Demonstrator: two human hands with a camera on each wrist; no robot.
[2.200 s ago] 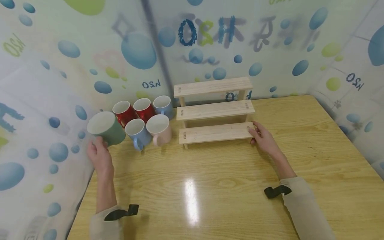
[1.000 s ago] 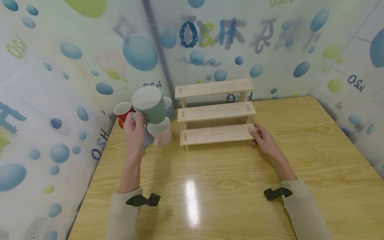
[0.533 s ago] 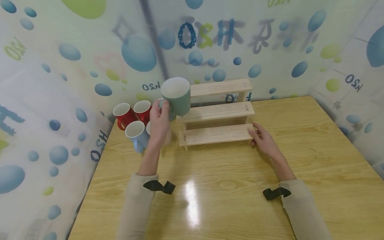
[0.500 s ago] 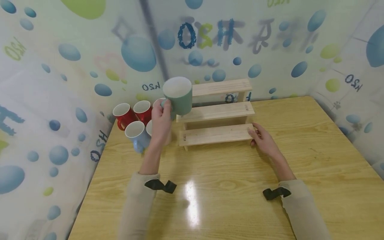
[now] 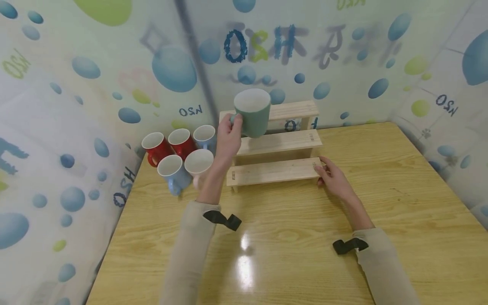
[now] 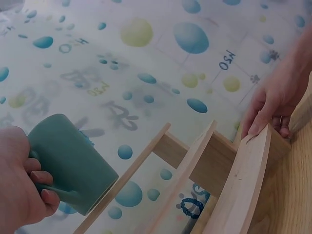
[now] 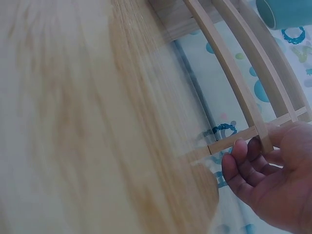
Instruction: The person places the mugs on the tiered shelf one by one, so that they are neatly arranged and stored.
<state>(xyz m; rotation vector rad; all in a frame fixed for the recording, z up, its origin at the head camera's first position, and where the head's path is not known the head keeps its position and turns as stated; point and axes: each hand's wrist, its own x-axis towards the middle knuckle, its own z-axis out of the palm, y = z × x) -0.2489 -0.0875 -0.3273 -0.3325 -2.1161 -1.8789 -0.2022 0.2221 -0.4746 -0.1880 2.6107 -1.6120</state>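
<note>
- Green mug (image 5: 255, 118): one, pale inside, mouth upward; held in front of the top and middle boards of the rack as seen from the head. Contact with either board could not be told.
- Left hand (image 5: 229, 137): fingers curled about the green mug's handle, thumb laid over it.
- Three-tier wooden rack (image 5: 274, 171): one, stepped, its boards of pale wood; stood on the desk (image 5: 305, 258) near the back.
- Right hand (image 5: 334, 180): fingers pinching the right end of the lowest board, thumb on top, the others curled at its end and underside.
- Mugs at left, five, grouped on the desk: left red mug (image 5: 159, 151); right red mug (image 5: 184, 145); rear blue mug (image 5: 206, 137); front blue mug (image 5: 177, 173); pink mug (image 5: 199, 162), partly covered by the left forearm.
- Change noted: the green mug had travelled rightward from the group, past the rack's left end, to mid-rack; the rear blue mug had come back into sight. The right hand had kept its place.
- Bearing on the work (judgement): the carry looked well advanced, the mug not yet set down; the right hand's grip probably served to steady the rack.
</note>
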